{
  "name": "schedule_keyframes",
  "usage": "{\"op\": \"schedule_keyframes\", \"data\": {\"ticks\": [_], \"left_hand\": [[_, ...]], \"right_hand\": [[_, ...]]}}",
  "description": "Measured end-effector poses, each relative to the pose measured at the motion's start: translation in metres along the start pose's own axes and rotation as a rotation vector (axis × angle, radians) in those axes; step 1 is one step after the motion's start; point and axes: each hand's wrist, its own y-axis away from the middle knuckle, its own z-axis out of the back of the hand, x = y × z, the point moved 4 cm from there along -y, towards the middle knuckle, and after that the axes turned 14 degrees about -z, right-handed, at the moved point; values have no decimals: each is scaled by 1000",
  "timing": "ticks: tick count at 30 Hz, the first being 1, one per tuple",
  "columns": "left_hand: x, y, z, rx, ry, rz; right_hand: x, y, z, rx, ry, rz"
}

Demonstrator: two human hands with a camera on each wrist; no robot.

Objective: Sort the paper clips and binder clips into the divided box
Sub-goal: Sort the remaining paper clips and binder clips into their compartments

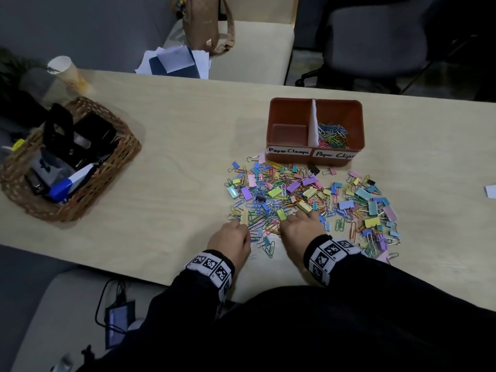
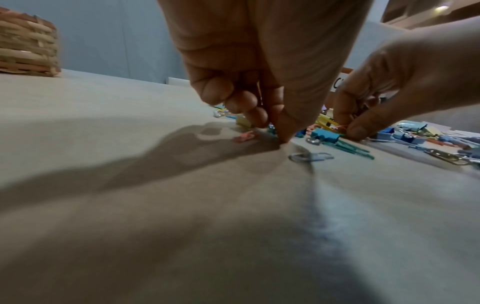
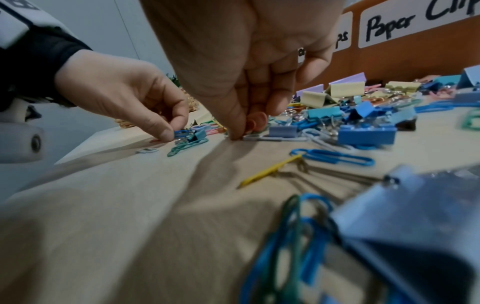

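A brown divided box [image 1: 357, 124] stands on the table. Its left half, labelled Paper Clamps, is bare; its right half, labelled Paper Clips, holds several coloured paper clips [image 1: 331, 135]. In front of it spreads a mixed pile of paper clips and binder clips [image 1: 295, 194]. Both hands work at the pile's near edge. My left hand [image 1: 243, 226] [image 2: 278, 131] has curled fingers and pinches blue paper clips [image 3: 182, 133] against the table. My right hand [image 1: 288, 221] [image 3: 240, 133] pinches orange paper clips [image 3: 257, 123] between thumb and fingers.
A wicker basket [image 1: 126, 149] of office tools sits at the left, with a paper cup [image 1: 69, 73] behind it. Loose papers [image 1: 177, 63] and a bag lie on the far bench. A white slip [image 1: 491, 190] is at the right edge. The table's front edge runs close under my wrists.
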Motion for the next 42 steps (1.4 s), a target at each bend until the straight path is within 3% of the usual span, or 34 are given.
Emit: {"op": "schedule_keyframes", "data": {"ticks": [3, 6, 9, 13, 16, 19, 21, 23, 26, 28, 30, 33, 35, 39, 42], "left_hand": [[-1, -3, 3, 4, 60, -3], [10, -3, 9, -62, 286, 77], [18, -9, 17, -124, 406, 21], [18, -19, 19, -117, 399, 4], [10, -25, 17, -97, 588, 82], [-11, -43, 33, -81, 641, 49], [-20, -55, 49, -112, 619, 40], [-19, -61, 58, -113, 741, 85], [-13, -60, 57, -110, 1052, 238], [-6, -58, 51, -142, 1093, 324], [0, -58, 44, -130, 888, 316], [-1, -52, 36, 3, 411, 146], [-7, -48, 35, 36, 213, 48], [-30, -66, 41, -9, -13, -123], [-35, -92, 42, 57, -119, -134]], "right_hand": [[0, 2, 3, 11, -64, -18], [-7, 4, 9, 39, -191, -60], [-16, 6, 18, 26, -341, -143], [-36, 13, 25, 24, -644, -369], [-64, 11, 28, 47, -890, -564], [-89, 5, 30, 54, -1210, -655], [-95, 3, 32, 87, -1513, -673], [-94, 2, 37, 145, -1760, -644], [-91, -2, 32, 203, -1911, -561], [-89, -3, 25, 236, -1944, -553], [-89, -4, 23, 242, -1934, -556], [-90, -8, 19, 236, -1885, -585], [-86, -10, 21, 249, -1858, -578], [-78, -12, 24, 316, -1734, -542], [-76, -13, 20, 328, -1704, -563]]}}
